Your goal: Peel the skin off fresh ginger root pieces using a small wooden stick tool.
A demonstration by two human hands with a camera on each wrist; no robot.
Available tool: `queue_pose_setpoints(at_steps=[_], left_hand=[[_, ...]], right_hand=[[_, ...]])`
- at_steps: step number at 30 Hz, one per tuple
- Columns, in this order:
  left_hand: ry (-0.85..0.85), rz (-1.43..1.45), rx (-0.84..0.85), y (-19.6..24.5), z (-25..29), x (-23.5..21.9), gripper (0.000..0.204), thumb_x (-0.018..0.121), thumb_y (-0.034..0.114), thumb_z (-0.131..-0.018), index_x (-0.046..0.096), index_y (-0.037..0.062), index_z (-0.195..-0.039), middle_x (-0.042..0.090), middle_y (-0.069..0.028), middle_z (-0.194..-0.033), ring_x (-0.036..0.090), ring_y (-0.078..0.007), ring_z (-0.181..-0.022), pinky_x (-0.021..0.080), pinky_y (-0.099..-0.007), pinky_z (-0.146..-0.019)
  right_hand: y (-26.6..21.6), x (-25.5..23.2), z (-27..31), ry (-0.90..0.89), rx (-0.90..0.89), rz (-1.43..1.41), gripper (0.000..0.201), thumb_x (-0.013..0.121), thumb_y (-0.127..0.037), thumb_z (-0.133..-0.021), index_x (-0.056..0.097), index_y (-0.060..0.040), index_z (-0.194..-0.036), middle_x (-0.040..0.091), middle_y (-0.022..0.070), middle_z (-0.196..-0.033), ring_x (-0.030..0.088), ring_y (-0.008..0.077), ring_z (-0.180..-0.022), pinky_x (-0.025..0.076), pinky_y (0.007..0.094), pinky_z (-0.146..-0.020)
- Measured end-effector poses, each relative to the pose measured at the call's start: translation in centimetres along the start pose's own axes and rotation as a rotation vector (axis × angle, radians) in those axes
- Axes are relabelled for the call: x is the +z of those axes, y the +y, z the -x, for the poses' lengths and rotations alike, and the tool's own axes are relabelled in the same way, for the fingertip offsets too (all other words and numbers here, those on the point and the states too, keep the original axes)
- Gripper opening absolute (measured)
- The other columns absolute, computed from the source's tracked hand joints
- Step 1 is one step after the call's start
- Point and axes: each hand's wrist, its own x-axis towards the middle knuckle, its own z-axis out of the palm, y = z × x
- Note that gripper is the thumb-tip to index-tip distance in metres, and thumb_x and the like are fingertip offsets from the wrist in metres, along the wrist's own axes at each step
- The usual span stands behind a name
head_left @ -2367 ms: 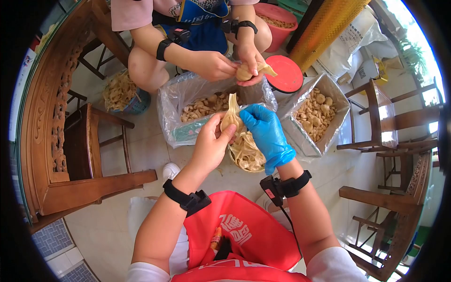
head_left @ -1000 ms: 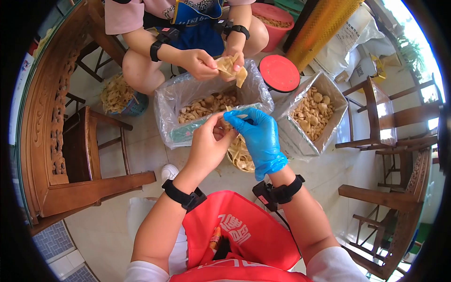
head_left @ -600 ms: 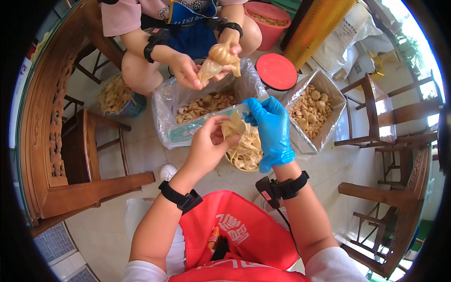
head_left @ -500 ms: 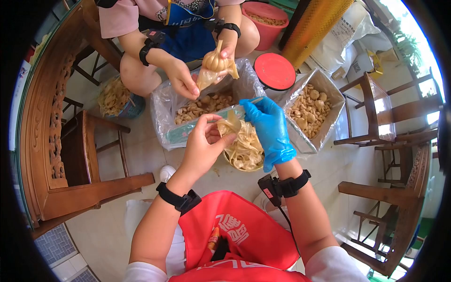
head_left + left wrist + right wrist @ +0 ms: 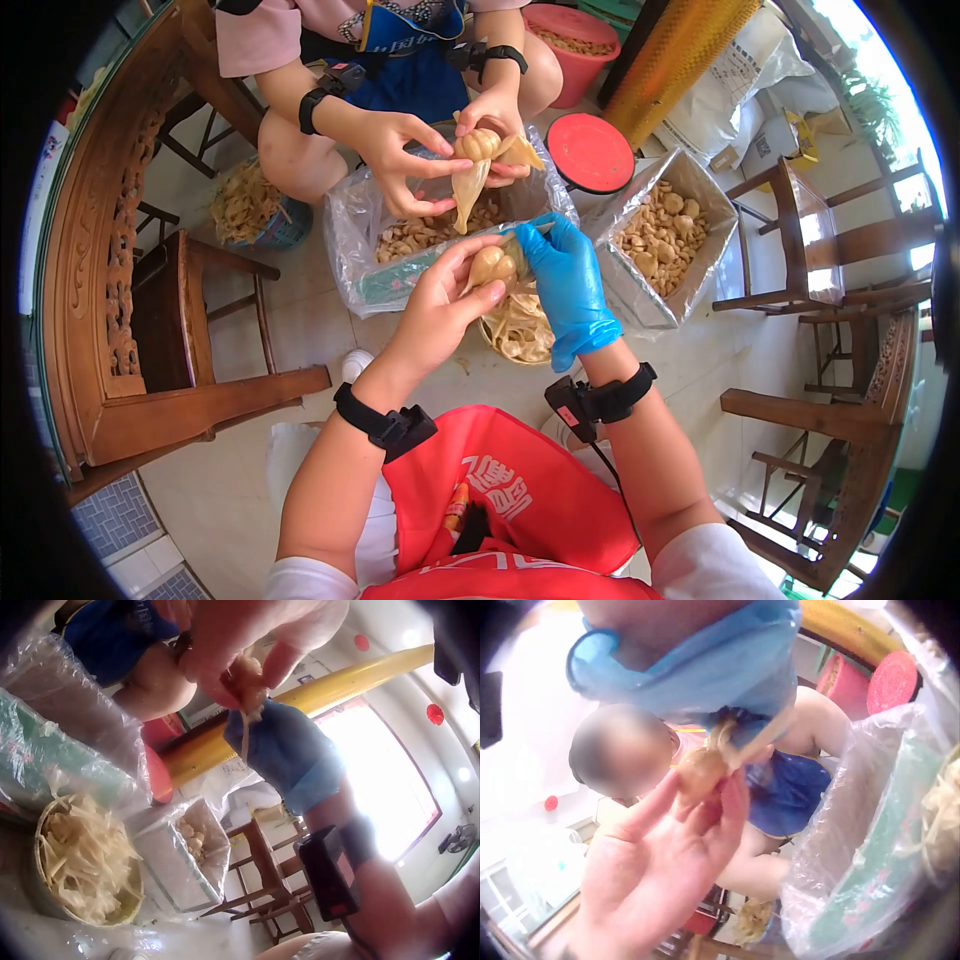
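My bare left hand (image 5: 440, 295) holds a pale tan garlic bulb (image 5: 492, 265) between thumb and fingers, its plump cloves showing. Beside it, my right hand (image 5: 568, 285), in a blue glove, pinches at the stem end of the same bulb. A pale strip (image 5: 763, 741) runs from the bulb up to the glove in the right wrist view; the glove hides part of the grip. Just below the hands, a round tub of papery garlic skins (image 5: 520, 340) stands on the floor. Facing me, another person's hands hold a second garlic bulb (image 5: 477, 146) with loose skin hanging from it.
A plastic-lined box (image 5: 350, 240) of garlic cloves stands beyond my hands, another lined box (image 5: 620, 285) to its right. Near them are a red lid (image 5: 590, 152) and a red bucket (image 5: 572, 60). A skin-filled bucket (image 5: 285, 228) and wooden chairs stand around.
Loose skin around my bulb has come away, so the cloves now show. My gloved hand moved out with a strip, then back to the bulb. The other person's bulb has also turned.
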Motion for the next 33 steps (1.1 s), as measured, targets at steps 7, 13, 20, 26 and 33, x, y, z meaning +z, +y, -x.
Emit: queue_pose_setpoints(at_steps=[7,13,20,26,33], left_hand=[[0.154,-0.103,-0.041,-1.4,-0.5,-0.6,0.031,0.060,0.015,-0.089,0.052,-0.0027,-0.113,0.060,-0.0049,-0.097,0.057,-0.0087,-0.086,0.046,-0.0223,-0.077],[0.167,-0.069,0.037,-1.8,-0.7,-0.2,0.025,0.062,0.014,-0.088,0.056,-0.0039,-0.105,0.061,-0.0043,-0.093,0.057,-0.0081,-0.082,0.047,-0.0218,-0.073],[0.201,-0.178,0.176,-1.5,-0.9,1.1,0.026,0.062,0.011,-0.088,0.054,-0.0023,-0.108,0.059,-0.0064,-0.098,0.058,-0.0110,-0.089,0.049,-0.0257,-0.079],[0.231,-0.809,0.534,-0.8,-0.5,1.9,0.025,0.063,0.012,-0.087,0.055,-0.0018,-0.107,0.058,-0.0066,-0.101,0.057,-0.0132,-0.088,0.047,-0.0266,-0.081],[0.252,-0.114,0.207,-1.8,-0.6,1.5,0.020,0.056,0.011,-0.091,0.052,0.0000,-0.107,0.057,-0.0045,-0.093,0.055,-0.0096,-0.082,0.046,-0.0247,-0.074]], right_hand=[[0.1,0.6,0.4,-0.067,0.015,0.027,0.012,0.059,-0.012,-0.089,0.054,-0.0016,-0.084,0.048,0.0006,-0.066,0.040,0.0077,-0.062,0.039,0.0256,-0.055],[-0.3,0.1,0.2,0.101,-0.085,0.136,0.013,0.061,-0.011,-0.086,0.054,-0.0006,-0.081,0.050,0.0030,-0.064,0.040,0.0084,-0.059,0.039,0.0270,-0.054],[-0.9,-0.5,-0.2,0.168,0.130,-0.016,0.014,0.060,-0.013,-0.087,0.058,0.0004,-0.081,0.056,0.0029,-0.069,0.046,0.0085,-0.062,0.042,0.0260,-0.056],[-1.7,-1.1,-0.1,0.110,0.276,-0.258,0.016,0.059,-0.014,-0.088,0.057,0.0009,-0.082,0.057,0.0021,-0.073,0.049,0.0090,-0.064,0.043,0.0256,-0.059],[-2.7,-1.0,0.9,-0.072,-0.143,0.302,0.034,0.054,-0.034,-0.091,0.059,-0.0001,-0.092,0.061,0.0160,-0.078,0.058,0.0241,-0.069,0.046,0.0372,-0.064]])
